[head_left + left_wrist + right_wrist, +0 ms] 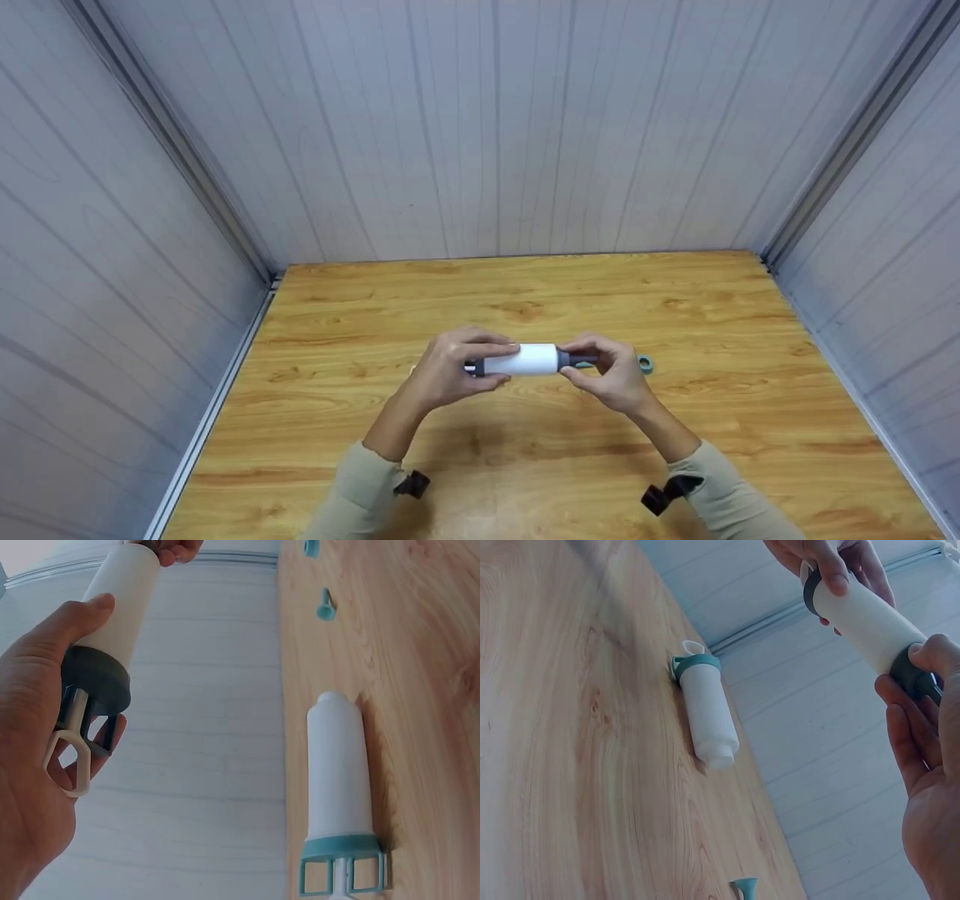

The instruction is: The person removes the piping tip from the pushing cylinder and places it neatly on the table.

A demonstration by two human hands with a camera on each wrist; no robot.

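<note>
Above the table I hold a white syringe (537, 359) with dark grey fittings, lying level between both hands in the head view. My left hand (451, 367) grips the barrel near its dark collar (97, 679), and a pale plunger ring (81, 765) hangs out by the palm in the left wrist view. At the opposite end, my right hand (611, 375) pinches the dark nozzle end (909, 669) between thumb and fingers. A second white syringe (339, 772), with a teal collar and finger loops, lies on the table beyond, mostly hidden in the head view.
A small teal funnel-shaped tip (325, 609) lies past the second syringe's narrow end. Farther along is a teal ring-like piece (646, 364), just right of my right hand. The wooden table (360, 315) meets panelled walls (465, 150) at the back and sides.
</note>
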